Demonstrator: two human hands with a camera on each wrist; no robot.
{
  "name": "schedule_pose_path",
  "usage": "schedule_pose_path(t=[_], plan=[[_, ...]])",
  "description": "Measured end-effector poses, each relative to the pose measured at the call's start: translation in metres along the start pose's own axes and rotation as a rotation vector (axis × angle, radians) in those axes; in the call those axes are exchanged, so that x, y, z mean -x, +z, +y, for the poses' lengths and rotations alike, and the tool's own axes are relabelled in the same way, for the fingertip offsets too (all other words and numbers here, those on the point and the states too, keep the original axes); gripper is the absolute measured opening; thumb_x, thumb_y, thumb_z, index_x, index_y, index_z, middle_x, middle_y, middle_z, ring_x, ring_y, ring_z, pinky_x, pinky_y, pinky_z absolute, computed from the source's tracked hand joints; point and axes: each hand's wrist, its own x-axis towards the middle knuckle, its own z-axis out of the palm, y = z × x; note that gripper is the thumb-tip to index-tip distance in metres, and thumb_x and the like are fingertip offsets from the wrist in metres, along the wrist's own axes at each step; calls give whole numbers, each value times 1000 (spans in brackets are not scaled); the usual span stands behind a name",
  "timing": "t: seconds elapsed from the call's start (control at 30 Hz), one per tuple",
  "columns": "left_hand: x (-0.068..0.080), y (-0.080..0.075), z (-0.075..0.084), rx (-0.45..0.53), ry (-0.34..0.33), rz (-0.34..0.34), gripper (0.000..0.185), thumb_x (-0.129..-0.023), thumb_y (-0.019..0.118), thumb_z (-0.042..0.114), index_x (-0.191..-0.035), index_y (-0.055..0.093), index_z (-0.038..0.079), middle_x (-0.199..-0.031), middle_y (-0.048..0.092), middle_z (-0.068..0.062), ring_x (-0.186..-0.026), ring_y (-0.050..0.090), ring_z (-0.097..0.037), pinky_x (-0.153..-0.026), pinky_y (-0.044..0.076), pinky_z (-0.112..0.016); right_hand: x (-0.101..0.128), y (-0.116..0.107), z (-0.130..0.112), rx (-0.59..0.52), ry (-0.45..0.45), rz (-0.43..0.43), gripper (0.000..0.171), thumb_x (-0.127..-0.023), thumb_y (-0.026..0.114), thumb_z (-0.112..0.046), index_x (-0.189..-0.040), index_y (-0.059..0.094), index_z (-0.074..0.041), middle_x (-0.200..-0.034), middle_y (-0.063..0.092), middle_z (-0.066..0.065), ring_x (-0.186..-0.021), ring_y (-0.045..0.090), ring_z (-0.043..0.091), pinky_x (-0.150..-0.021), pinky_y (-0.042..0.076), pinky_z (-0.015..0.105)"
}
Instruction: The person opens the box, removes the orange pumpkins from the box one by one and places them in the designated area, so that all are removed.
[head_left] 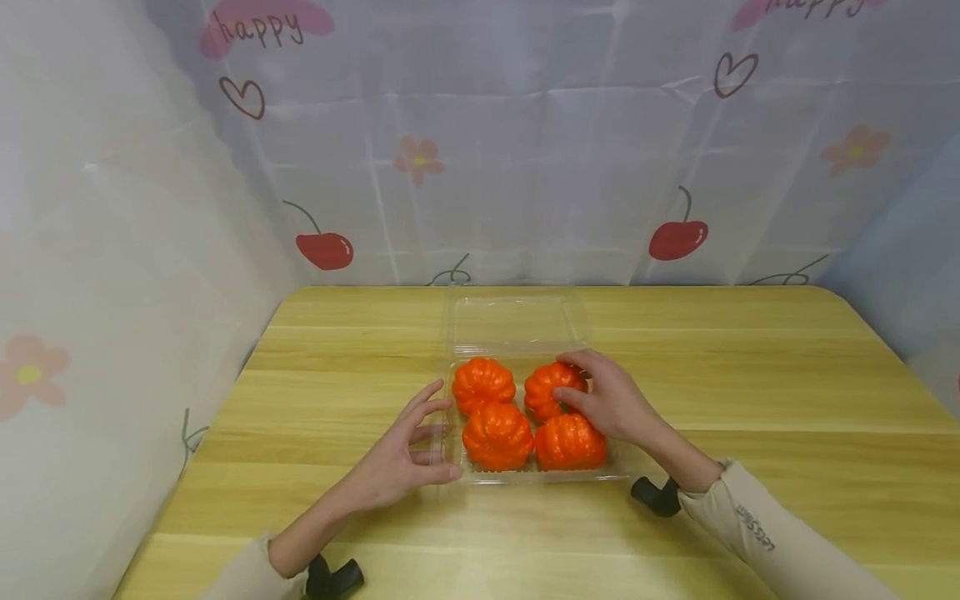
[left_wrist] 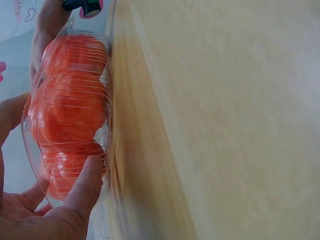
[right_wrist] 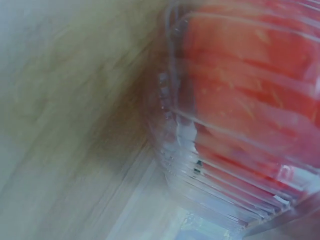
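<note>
A clear plastic clamshell box stands on the table with its lid folded back. Inside it sit several orange toy pumpkins: one back left, one front left, one front right and one back right. My right hand grips the back-right pumpkin between thumb and fingers. Around the box's left end, my left hand holds it with spread, bent fingers. Its thumb lies against the ribbed front wall in the left wrist view. The right wrist view is blurred; ribbed plastic fills its right side.
The wooden table reaches back to a printed curtain. Another curtain hangs along the left. A black wrist mount shows under each forearm, left and right.
</note>
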Motion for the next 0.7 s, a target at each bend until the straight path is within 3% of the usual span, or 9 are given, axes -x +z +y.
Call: schedule_pose_path(t=[0.1,0.5,0.7], plan=[[-1,0,-1,1,-1,-1,102,-80,83,9,-158,18,22,-157,25,-10,-134,41,-41,-97,50,-39,1,0,2,-29,-6,12,41,-88,74,-5,-125,61,6,-116,62,15,-97,57,29,-87,50,48],[-1,0,-1,15,-13,-3,103,-80,84,12,-158,18,21,-157,24,-9,-134,40,-41,-96,51,-37,5,-5,5,-159,22,18,45,-90,72,-8,-131,58,3,-127,59,20,-113,57,39,-96,48,55],[-2,0,-1,6,-1,-1,99,-80,83,10,-157,20,18,-159,21,-10,-134,41,-42,-96,51,-37,5,-12,0,-229,-10,13,45,-90,71,-4,-131,56,4,-127,58,19,-114,56,37,-98,48,52]])
